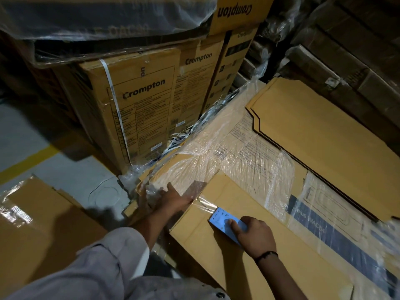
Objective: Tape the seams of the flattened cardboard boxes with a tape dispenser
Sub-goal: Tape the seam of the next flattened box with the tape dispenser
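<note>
Blue plastic tape dispenser lies pressed on the top flattened brown cardboard box, near its upper-left edge. The right hand is curled round it, with a black band at the wrist. A strip of clear tape runs from the dispenser to the box edge. There the left hand rests with fingers spread on crinkled clear stretch wrap. Behind stand upright printed Crompton cartons. To the left is grey floor.
</note>
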